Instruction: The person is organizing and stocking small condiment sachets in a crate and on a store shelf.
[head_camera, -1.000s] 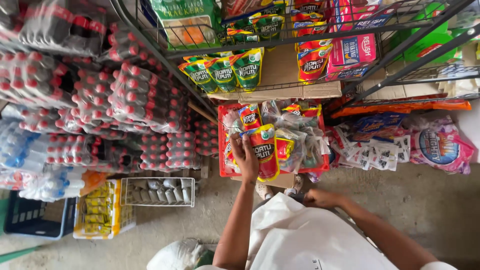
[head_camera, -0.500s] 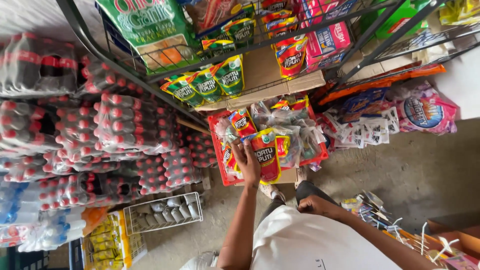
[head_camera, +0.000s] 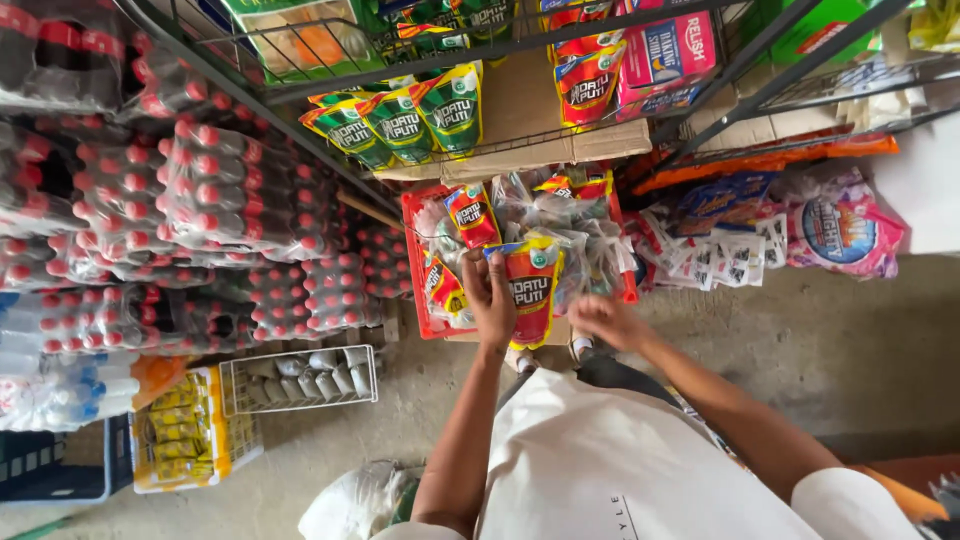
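My left hand grips the side of a red and yellow refill pouch that stands at the front of a red crate. The crate is full of similar pouches in clear plastic wrap. My right hand hovers just to the right of the pouch, at the crate's front edge, fingers loosely curled and holding nothing that I can see. Green pouches hang in a row on the wire shelf above the crate.
Shrink-wrapped packs of red-capped bottles are stacked high on the left. A small wire basket and a yellow box sit on the concrete floor. Sachet strips and a pink bag lie right of the crate. A white sack rests by my feet.
My right hand has risen from near my waist to the crate's front edge. My left hand stays on the red and yellow pouch. The view has shifted closer to the crate.
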